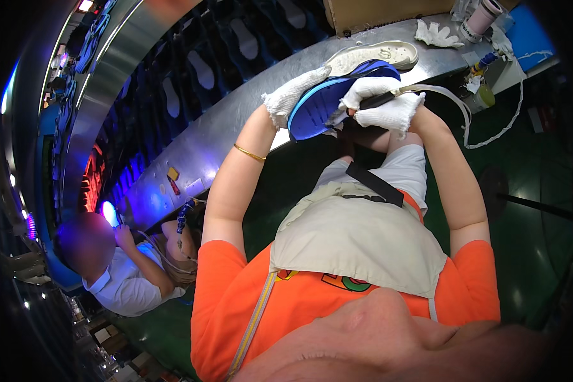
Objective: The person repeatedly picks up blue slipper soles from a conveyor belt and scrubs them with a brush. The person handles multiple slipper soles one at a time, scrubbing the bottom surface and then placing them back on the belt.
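Over the metal ledge's near edge, my left hand [299, 92], in a white knit glove, grips a blue shoe sole [317, 109] by its left side. The sole is tilted, its inner face showing, with a lighter blue rim. My right hand [388, 113], gloved too, closes round a black-handled tool [377, 100] from which a whitish tube [452, 95] trails right. The tool's dark tip is against or just over the sole; the exact contact cannot be made out. Right behind lies a cream shoe sole [369, 57] on the ledge.
The metal ledge [235, 114] curves along a dark conveyor carrying several soles [200, 69]. At the right end are a spare white glove [438, 34], a pinkish cylinder [481, 20] and a cardboard box [388, 14]. A co-worker [130, 274] sits at left.
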A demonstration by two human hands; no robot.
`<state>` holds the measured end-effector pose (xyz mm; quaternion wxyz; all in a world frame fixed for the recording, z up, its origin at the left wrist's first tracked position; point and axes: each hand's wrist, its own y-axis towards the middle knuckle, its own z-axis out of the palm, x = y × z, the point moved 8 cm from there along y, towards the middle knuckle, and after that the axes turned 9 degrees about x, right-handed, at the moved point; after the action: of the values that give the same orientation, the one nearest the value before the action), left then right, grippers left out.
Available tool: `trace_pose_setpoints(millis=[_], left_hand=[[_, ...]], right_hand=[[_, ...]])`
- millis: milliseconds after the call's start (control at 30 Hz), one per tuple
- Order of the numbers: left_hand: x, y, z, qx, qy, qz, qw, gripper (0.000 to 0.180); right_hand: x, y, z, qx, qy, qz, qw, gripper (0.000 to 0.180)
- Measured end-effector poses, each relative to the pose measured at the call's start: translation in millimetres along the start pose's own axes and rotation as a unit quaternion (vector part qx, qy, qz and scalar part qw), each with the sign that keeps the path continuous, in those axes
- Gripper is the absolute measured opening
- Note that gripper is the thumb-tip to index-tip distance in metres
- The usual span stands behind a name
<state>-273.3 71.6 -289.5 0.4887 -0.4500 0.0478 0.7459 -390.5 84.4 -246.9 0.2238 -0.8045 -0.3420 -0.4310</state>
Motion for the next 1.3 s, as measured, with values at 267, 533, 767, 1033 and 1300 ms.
trace_pose_setpoints(millis=[267,533,767,1033,1300], left_hand=[[-16.1,-3.5,-18.1,-0.062,-0.087,0.167,0.980,0.052],[-13.1,-5.7,2.6,0.125,-0.217,0.222,0.942,0.075],[-8.0,-5.5,-9.9,0.083,-0.213,0.300,0.926,0.075],[4.0,-13.8,-12.0,0.027,-0.223,0.369,0.902,0.052],[18.0,-10.2,-32.9,-0.129,0.010,0.409,0.903,0.044]], right_hand=[[24.9,-11.8,3.7,-0.066,0.227,-0.004,0.972,0.013],[29.9,-7.0,61.6,0.006,0.342,0.043,0.939,0.003],[28.8,-7.0,23.8,-0.194,0.183,-0.091,0.959,0.007],[22.9,-8.1,24.7,-0.212,0.404,-0.061,0.888,0.008],[37.9,-1.9,33.7,-0.160,0.325,-0.071,0.929,0.011]])
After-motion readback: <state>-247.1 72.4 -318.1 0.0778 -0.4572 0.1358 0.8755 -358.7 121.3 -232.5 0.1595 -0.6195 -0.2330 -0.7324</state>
